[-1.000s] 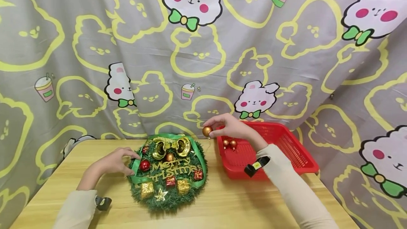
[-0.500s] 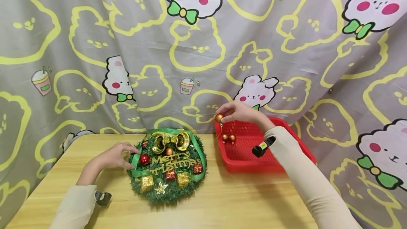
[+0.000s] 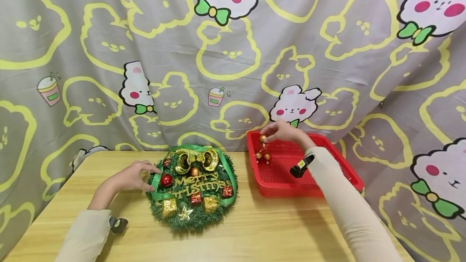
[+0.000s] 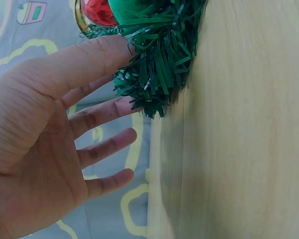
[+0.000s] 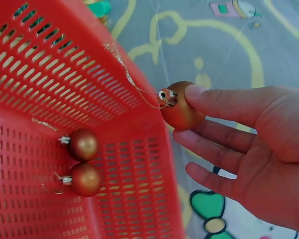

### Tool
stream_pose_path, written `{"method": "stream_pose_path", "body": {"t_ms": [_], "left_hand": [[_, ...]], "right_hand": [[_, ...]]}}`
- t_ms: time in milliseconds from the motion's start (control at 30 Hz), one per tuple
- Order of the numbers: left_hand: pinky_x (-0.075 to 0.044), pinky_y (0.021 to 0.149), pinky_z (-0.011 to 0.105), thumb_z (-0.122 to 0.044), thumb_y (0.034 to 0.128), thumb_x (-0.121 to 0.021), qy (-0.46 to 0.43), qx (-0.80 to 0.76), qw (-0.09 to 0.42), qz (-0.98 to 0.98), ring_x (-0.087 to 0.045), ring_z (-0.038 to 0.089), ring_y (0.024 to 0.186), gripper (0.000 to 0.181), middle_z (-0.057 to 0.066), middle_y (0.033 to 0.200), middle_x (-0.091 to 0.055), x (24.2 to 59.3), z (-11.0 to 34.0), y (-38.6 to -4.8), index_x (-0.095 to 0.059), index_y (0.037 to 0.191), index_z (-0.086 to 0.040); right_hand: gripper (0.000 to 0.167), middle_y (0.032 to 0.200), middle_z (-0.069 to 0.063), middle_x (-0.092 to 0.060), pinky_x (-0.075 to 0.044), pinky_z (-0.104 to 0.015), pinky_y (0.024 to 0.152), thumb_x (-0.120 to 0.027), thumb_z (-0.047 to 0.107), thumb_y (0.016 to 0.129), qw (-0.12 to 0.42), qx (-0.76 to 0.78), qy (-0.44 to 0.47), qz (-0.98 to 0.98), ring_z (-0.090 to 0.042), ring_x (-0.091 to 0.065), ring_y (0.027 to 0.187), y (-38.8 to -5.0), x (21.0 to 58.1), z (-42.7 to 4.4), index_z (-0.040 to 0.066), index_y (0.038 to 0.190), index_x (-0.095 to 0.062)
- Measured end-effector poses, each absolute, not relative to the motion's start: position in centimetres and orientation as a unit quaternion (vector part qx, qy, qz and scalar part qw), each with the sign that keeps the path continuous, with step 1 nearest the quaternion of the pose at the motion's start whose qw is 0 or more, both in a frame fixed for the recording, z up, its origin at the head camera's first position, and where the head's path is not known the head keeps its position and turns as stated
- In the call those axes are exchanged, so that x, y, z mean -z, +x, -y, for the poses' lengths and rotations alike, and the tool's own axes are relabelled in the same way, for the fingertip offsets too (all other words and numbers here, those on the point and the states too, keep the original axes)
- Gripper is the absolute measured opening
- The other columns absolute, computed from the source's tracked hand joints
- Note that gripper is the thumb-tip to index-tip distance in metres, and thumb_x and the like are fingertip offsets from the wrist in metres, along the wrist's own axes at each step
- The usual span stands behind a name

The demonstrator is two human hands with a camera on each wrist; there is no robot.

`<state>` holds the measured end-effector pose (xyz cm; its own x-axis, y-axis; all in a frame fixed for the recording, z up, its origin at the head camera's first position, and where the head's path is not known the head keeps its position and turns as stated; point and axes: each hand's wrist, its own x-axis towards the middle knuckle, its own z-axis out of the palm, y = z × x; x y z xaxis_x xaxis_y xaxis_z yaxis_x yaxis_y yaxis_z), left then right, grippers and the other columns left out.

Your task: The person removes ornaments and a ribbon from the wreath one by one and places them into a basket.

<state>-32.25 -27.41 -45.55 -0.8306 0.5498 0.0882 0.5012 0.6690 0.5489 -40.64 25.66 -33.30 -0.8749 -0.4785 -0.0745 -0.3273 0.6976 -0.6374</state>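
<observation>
A golden-orange Christmas bauble (image 5: 182, 105) is pinched between the thumb and fingers of my right hand (image 3: 284, 130), at the back left of a red basket (image 3: 260, 189). From its cap dangles a thin gold string (image 5: 129, 77). Two more such baubles (image 5: 84, 180) lie together inside the basket. My left hand (image 3: 131, 177) rests its thumb and fingertips on the left edge of a green Christmas wreath (image 3: 193, 223); tinsel hides the thumb tip in the left wrist view, where the other fingers (image 4: 109, 185) are spread and fairly straight.
The wreath lies on a wooden table (image 3: 255, 233) and carries gold bells (image 3: 196, 161), a red ball (image 3: 166, 180), small gift boxes (image 3: 210, 204), a gold star (image 3: 185, 213), gold lettering and green ribbon. A patterned curtain (image 3: 233, 92) hangs behind the table.
My right hand has carried the bauble rightward, from beside the basket's left rim to over its back left corner. The left hand has stayed at the wreath's edge.
</observation>
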Motion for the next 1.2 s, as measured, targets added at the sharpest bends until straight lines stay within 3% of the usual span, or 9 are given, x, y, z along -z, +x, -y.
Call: {"method": "stream_pose_path", "body": {"t_ms": [200,333,467,667,867,1000,1200], "left_hand": [[-0.051,0.094,0.064,-0.026,0.0717,-0.091,0.289,-0.292,0.043,-0.911,-0.058,0.035,0.109,0.058,0.012,0.118,-0.066,45.4,27.4,-32.1,-0.072,0.123,-0.008],[-0.051,0.095,0.064,-0.026,0.0723,-0.091,0.289,-0.295,0.043,-0.910,-0.059,0.035,0.110,0.058,0.013,0.118,-0.066,45.5,27.4,-32.1,-0.071,0.123,-0.007],[-0.051,0.095,0.064,-0.026,0.0724,-0.091,0.287,-0.293,0.042,-0.911,-0.059,0.035,0.110,0.057,0.013,0.118,-0.066,45.5,27.5,-32.2,-0.071,0.123,-0.008],[-0.052,0.094,0.062,-0.026,0.0725,-0.091,0.288,-0.292,0.043,-0.911,-0.059,0.034,0.109,0.057,0.012,0.118,-0.066,45.5,27.5,-32.2,-0.071,0.123,-0.008],[-0.050,0.096,0.066,-0.026,0.0722,-0.091,0.281,-0.292,0.045,-0.913,-0.059,0.037,0.112,0.056,0.014,0.120,-0.066,45.4,27.4,-32.1,-0.072,0.122,-0.009],[-0.051,0.096,0.063,-0.025,0.0728,-0.091,0.281,-0.291,0.046,-0.913,-0.059,0.036,0.111,0.055,0.012,0.119,-0.066,45.5,27.5,-32.2,-0.072,0.122,-0.009],[-0.053,0.094,0.060,-0.025,0.0731,-0.091,0.281,-0.290,0.049,-0.914,-0.060,0.034,0.109,0.055,0.011,0.118,-0.066,45.5,27.4,-32.2,-0.072,0.123,-0.009]], "right_hand": [[0.037,0.119,-0.019,-0.073,-0.056,-0.044,0.100,-0.076,0.011,0.091,0.121,0.343,-0.189,-0.912,-0.024,-0.068,0.108,-41.5,35.3,-26.7,-0.002,0.125,-0.069],[0.035,0.115,-0.013,-0.075,-0.055,-0.042,0.099,-0.078,0.017,0.090,0.110,0.334,-0.164,-0.921,-0.022,-0.067,0.106,-41.9,36.3,-27.2,0.003,0.122,-0.072],[0.036,0.121,-0.010,-0.073,-0.051,-0.042,0.103,-0.077,0.020,0.091,0.117,0.351,-0.127,-0.920,-0.023,-0.063,0.111,-42.2,37.4,-27.8,0.007,0.124,-0.072],[0.040,0.134,-0.016,-0.065,-0.051,-0.043,0.105,-0.074,0.018,0.093,0.124,0.374,-0.123,-0.911,-0.027,-0.060,0.117,-42.6,38.8,-28.4,0.002,0.129,-0.068],[0.038,0.124,-0.019,-0.071,-0.053,-0.032,0.094,-0.075,0.014,0.092,0.108,0.372,-0.137,-0.912,-0.022,-0.062,0.107,-42.6,39.6,-27.8,-0.002,0.125,-0.069],[0.037,0.118,-0.018,-0.073,-0.054,-0.036,0.095,-0.075,0.014,0.092,0.111,0.381,-0.121,-0.910,-0.020,-0.062,0.100,-42.5,40.1,-27.3,-0.002,0.125,-0.069],[0.035,0.120,-0.014,-0.073,-0.056,-0.042,0.099,-0.075,0.016,0.093,0.122,0.383,-0.097,-0.910,-0.022,-0.063,0.102,-42.7,40.7,-27.1,0.003,0.125,-0.071]]}}
